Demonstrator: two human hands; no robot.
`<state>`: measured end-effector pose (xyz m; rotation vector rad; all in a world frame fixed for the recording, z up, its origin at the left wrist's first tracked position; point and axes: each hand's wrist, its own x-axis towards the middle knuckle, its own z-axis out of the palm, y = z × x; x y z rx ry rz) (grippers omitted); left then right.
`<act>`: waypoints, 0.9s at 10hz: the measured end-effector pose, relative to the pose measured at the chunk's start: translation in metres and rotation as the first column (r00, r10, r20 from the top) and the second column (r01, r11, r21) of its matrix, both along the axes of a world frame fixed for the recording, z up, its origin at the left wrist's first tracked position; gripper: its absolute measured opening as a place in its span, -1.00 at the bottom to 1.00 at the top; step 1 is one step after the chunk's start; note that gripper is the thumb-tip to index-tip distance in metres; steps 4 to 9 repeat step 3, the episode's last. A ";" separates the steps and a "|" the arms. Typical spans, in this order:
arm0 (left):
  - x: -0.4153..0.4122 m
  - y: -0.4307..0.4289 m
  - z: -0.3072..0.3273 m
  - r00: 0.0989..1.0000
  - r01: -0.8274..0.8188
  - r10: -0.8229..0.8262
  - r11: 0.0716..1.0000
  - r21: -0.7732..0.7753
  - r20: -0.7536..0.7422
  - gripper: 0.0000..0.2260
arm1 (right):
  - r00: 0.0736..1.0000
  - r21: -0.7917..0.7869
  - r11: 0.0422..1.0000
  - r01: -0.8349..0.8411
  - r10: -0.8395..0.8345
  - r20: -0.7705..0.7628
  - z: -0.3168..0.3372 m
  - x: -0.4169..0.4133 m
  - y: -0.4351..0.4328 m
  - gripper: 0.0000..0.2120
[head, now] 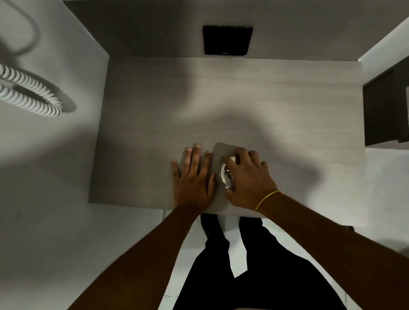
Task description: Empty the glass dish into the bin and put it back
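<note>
Looking straight down from the head view, a grey wood-grain bench (267, 110) was seen against a white wall, with both bare forearms reaching onto its near edge. The left hand (192, 178) was laid flat on the bench top, palm down, its fingers spread and closed on nothing. The right hand (248, 178) was cupped over the glass dish (226, 177), its grip curled over the rim from above; whether the fingers were actually clamped on the glass could not be told, since most of the dish was hidden beneath the palm. The dish was seen near the front edge of the bench, just beside the left hand's thumb, with only its left arc of clear rim showing; its contents could not be made out. A yellow band (267, 200) was worn on the right wrist. A black square panel (227, 40) was set in the back board above the bench. A white coiled hose (22, 90) was seen at the far left. Dark trousers (263, 281) were visible below the bench edge, over a white floor.
</note>
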<state>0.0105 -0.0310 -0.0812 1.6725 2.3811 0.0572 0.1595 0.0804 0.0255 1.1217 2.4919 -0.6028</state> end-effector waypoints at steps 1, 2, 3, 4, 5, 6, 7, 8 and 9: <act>0.001 -0.002 0.002 1.000 0.006 -0.006 0.999 -0.041 0.009 -0.35 | 0.999 0.006 1.000 -0.031 0.031 0.023 -0.003 0.003 -0.002 -0.15; 0.001 0.001 0.011 0.999 0.003 0.000 0.995 -0.101 0.035 -0.35 | 0.999 -0.008 0.999 -0.037 0.037 0.018 -0.001 0.005 0.003 -0.09; -0.002 0.009 0.036 0.999 0.004 -0.004 1.000 -0.010 0.040 -0.38 | 0.996 0.015 0.998 0.065 -0.064 -0.059 0.018 0.011 0.011 -0.04; -0.002 0.009 0.036 0.999 0.004 -0.004 1.000 -0.010 0.040 -0.38 | 0.996 0.015 0.998 0.065 -0.064 -0.059 0.018 0.011 0.011 -0.04; -0.002 0.009 0.036 0.999 0.004 -0.004 1.000 -0.010 0.040 -0.38 | 0.996 0.015 0.998 0.065 -0.064 -0.059 0.018 0.011 0.011 -0.04; -0.002 0.009 0.036 0.999 0.004 -0.004 1.000 -0.010 0.040 -0.38 | 0.996 0.015 0.998 0.065 -0.064 -0.059 0.018 0.011 0.011 -0.04; -0.002 0.009 0.036 0.999 0.004 -0.004 1.000 -0.010 0.040 -0.38 | 0.996 0.015 0.998 0.065 -0.064 -0.059 0.018 0.011 0.011 -0.04; -0.002 0.009 0.036 0.999 0.004 -0.004 1.000 -0.010 0.040 -0.38 | 0.996 0.015 0.998 0.065 -0.064 -0.059 0.018 0.011 0.011 -0.04; -0.002 0.009 0.036 0.999 0.004 -0.004 1.000 -0.010 0.040 -0.38 | 0.996 0.015 0.998 0.065 -0.064 -0.059 0.018 0.011 0.011 -0.04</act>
